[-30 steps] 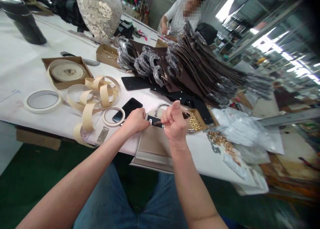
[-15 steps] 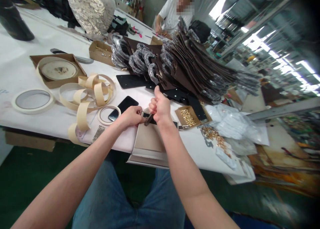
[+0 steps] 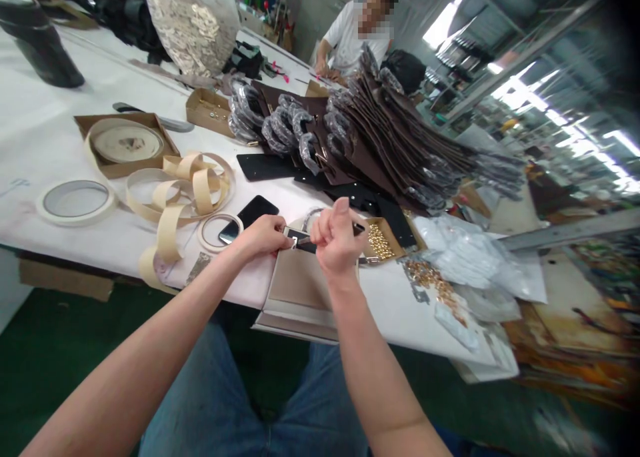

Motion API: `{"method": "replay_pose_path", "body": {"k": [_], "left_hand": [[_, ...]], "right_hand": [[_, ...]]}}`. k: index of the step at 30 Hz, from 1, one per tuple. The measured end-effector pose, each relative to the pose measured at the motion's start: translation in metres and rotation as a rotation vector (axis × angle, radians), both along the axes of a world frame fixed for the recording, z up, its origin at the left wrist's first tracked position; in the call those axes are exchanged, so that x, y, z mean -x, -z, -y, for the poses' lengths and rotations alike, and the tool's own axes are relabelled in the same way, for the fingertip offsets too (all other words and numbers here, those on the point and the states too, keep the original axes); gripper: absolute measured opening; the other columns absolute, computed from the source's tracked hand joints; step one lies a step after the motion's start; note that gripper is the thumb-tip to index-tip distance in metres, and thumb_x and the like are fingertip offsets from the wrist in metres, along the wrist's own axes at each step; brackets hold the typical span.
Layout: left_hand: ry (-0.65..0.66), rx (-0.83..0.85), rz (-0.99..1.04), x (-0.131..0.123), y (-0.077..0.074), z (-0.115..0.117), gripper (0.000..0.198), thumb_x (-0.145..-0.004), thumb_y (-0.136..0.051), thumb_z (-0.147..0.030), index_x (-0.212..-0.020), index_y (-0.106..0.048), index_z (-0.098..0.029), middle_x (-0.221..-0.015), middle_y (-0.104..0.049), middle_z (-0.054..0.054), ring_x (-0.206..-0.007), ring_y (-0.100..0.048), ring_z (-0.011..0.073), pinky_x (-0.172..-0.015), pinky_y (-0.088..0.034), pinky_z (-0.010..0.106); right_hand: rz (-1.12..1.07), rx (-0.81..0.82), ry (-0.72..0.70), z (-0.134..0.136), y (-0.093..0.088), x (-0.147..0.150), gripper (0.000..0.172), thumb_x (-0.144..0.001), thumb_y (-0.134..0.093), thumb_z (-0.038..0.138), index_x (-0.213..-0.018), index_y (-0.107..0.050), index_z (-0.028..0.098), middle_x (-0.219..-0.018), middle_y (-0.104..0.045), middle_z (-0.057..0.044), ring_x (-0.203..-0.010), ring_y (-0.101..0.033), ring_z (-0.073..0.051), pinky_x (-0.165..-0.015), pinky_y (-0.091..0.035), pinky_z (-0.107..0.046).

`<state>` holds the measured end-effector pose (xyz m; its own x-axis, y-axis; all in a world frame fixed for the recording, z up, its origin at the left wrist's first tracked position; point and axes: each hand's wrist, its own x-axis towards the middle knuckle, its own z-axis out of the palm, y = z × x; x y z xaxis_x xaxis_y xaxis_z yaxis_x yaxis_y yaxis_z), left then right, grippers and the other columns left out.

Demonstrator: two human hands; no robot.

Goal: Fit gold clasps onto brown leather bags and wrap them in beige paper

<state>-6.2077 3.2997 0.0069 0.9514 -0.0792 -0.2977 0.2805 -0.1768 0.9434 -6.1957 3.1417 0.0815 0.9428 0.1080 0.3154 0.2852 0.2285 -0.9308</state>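
My left hand (image 3: 267,236) is closed at the left end of a black strip (image 3: 306,246), its thumb and fingers pinched by a small pale metal-looking piece (image 3: 293,242). My right hand (image 3: 340,240) makes a fist, thumb up, around a slim tool (image 3: 358,228) with a dark end. The tool's thin shaft points left toward the metal piece; whether it touches is too small to tell. Under both hands lies a beige panel (image 3: 300,282) whose front part reaches the table edge. A dark phone (image 3: 257,209) and a tape roll (image 3: 220,232) lie near my left hand.
A pile of dark brown bag pieces (image 3: 395,137) with wrapped handles rises behind my hands. On the right are a box of gold studs (image 3: 381,240), loose gold parts (image 3: 433,277) and plastic bags (image 3: 460,250). Curled beige tape (image 3: 170,224) lies left. A co-worker (image 3: 345,44) sits across the table.
My right hand has moved slightly right and down, and its tool now lies flatter, pointing left. My left hand keeps its place at the strip's end. The whole view has shifted slightly.
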Motion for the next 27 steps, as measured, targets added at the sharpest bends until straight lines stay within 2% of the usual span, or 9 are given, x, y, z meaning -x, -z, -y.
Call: {"method": "replay_pose_path", "body": {"k": [5,7,10,13,18,21,24,27], "left_hand": [[-0.003,-0.004,0.009,0.002,0.002,-0.002,0.036,-0.076,-0.087,-0.023,-0.071,-0.052,-0.024,-0.055,-0.056,-0.004,-0.05,-0.057,0.0147,-0.047,-0.039,0.023],[0.003,-0.006,0.016,0.003,0.002,-0.004,0.035,-0.076,-0.086,-0.021,-0.071,-0.052,-0.024,-0.055,-0.056,-0.003,-0.05,-0.058,0.0149,-0.046,-0.037,0.022],[0.043,0.073,0.018,0.005,0.002,-0.01,0.03,-0.08,-0.083,-0.019,-0.072,-0.054,-0.023,-0.059,-0.059,-0.003,-0.054,-0.063,0.0156,-0.049,-0.043,0.023],[0.088,0.146,0.007,0.006,0.001,-0.015,0.024,-0.083,-0.081,-0.016,-0.076,-0.058,-0.022,-0.064,-0.064,-0.002,-0.059,-0.067,0.0156,-0.053,-0.047,0.022],[0.058,0.104,-0.026,0.006,0.004,-0.014,0.026,-0.082,-0.084,-0.016,-0.077,-0.06,-0.022,-0.06,-0.067,0.0,-0.053,-0.065,0.016,-0.048,-0.04,0.021],[0.009,0.067,-0.039,0.006,0.005,-0.01,0.022,-0.081,-0.085,-0.019,-0.075,-0.063,-0.021,-0.058,-0.068,0.002,-0.052,-0.065,0.0177,-0.048,-0.039,0.023],[-0.011,-0.008,0.006,0.005,0.005,-0.006,0.021,-0.077,-0.085,-0.019,-0.067,-0.066,-0.02,-0.056,-0.068,0.003,-0.052,-0.065,0.0178,-0.05,-0.043,0.024],[-0.033,-0.015,-0.023,0.004,0.003,-0.003,0.023,-0.073,-0.087,-0.019,-0.063,-0.066,-0.02,-0.054,-0.067,0.003,-0.052,-0.065,0.0182,-0.051,-0.045,0.025]], "right_hand": [[0.102,0.151,0.028,-0.01,0.013,0.017,0.072,-0.104,-0.072,0.075,-0.06,-0.042,0.027,-0.054,-0.034,0.005,-0.046,-0.038,-0.013,-0.044,-0.03,-0.034],[0.118,0.174,0.035,-0.011,0.014,0.018,0.071,-0.104,-0.072,0.074,-0.059,-0.043,0.027,-0.054,-0.037,0.004,-0.047,-0.04,-0.014,-0.044,-0.031,-0.034],[0.122,0.189,0.042,-0.011,0.014,0.018,0.07,-0.104,-0.073,0.073,-0.059,-0.044,0.027,-0.054,-0.039,0.003,-0.047,-0.04,-0.014,-0.045,-0.033,-0.034],[0.086,0.197,0.06,-0.014,0.017,0.02,0.07,-0.103,-0.072,0.075,-0.06,-0.043,0.028,-0.054,-0.04,0.003,-0.047,-0.041,-0.014,-0.044,-0.034,-0.034],[-0.053,0.226,0.102,-0.025,0.022,0.017,0.072,-0.096,-0.077,0.08,-0.062,-0.041,0.028,-0.053,-0.04,0.005,-0.045,-0.043,-0.013,-0.041,-0.033,-0.032],[-0.168,0.164,0.103,-0.027,0.014,-0.006,0.076,-0.092,-0.08,0.08,-0.063,-0.033,0.028,-0.05,-0.032,0.008,-0.041,-0.036,-0.011,-0.038,-0.027,-0.031],[-0.313,0.047,0.067,-0.02,0.003,-0.044,0.082,-0.093,-0.078,0.082,-0.066,-0.022,0.028,-0.049,-0.021,0.011,-0.038,-0.021,-0.008,-0.034,-0.02,-0.029],[-0.464,0.022,0.019,-0.016,0.001,-0.08,0.085,-0.093,-0.079,0.081,-0.069,-0.017,0.028,-0.048,-0.018,0.013,-0.039,-0.013,-0.007,-0.032,-0.015,-0.028]]}}
